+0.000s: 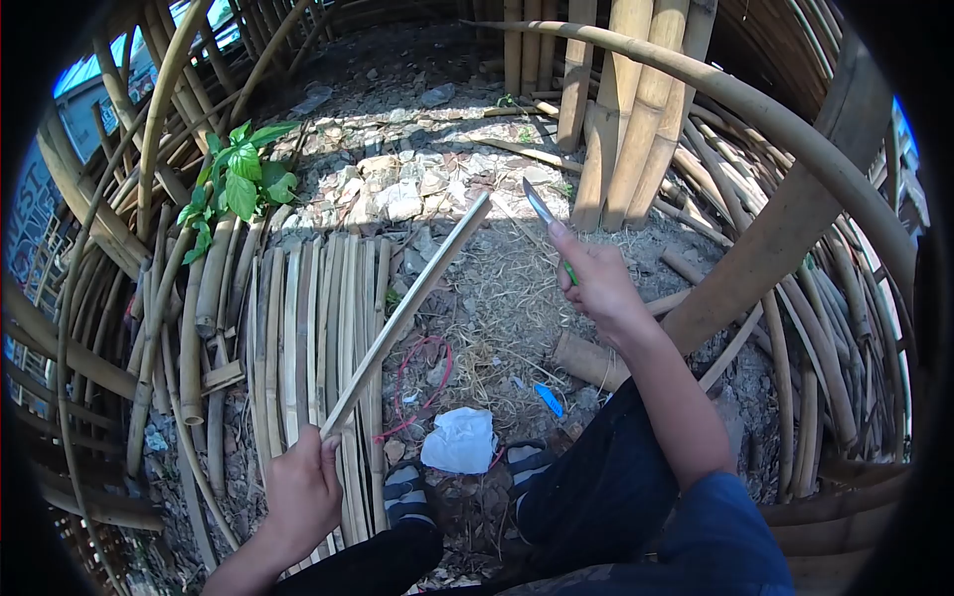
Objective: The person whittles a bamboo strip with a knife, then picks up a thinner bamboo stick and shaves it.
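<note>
My left hand (304,489) is closed round the lower end of a split bamboo strip (407,310), which slants up and to the right. In my right hand (596,281) is a knife (540,206) with a green handle, its blade pointing up and to the left. The blade is a little to the right of the strip's upper end and apart from it. Below the strip, at the left, many split bamboo strips (298,328) lie side by side.
Thick bamboo poles (636,119) stand at the upper right, and a curved pole (755,119) arches over the right side. A leafy plant (241,169) grows at the upper left. White plastic (459,441), red string (444,370) and a blue object (549,399) lie near my feet.
</note>
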A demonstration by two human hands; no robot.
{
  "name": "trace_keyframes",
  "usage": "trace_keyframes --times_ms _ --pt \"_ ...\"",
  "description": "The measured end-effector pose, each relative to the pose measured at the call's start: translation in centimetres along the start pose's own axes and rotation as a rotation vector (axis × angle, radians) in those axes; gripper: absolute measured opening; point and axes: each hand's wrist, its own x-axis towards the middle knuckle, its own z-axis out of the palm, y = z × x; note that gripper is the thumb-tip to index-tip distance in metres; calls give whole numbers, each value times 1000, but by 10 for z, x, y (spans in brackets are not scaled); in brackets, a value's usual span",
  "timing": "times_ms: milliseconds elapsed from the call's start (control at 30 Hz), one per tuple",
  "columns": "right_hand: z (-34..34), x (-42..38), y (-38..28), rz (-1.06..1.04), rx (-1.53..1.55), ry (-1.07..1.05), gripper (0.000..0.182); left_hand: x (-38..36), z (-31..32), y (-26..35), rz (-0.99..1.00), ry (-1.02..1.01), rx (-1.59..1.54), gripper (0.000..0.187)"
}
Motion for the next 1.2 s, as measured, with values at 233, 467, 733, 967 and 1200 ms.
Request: trace_keyframes --times_ms 233,467,733,967,1200 --pt "31 -22 7 -155 -76 -242 58 -1 8 2 24 -27 68 19" --pt "18 -7 10 -56 -92 -227 57 1 7 2 101 53 75 19" --pt "3 12 16 6 -45 -51 59 -2 2 -1 51 19 80 20" --pt "7 1 12 -4 -14 36 59 2 1 0 -23 -78 78 20" --pt "68 -48 28 -125 -210 -389 59 10 10 11 20 -18 65 15"
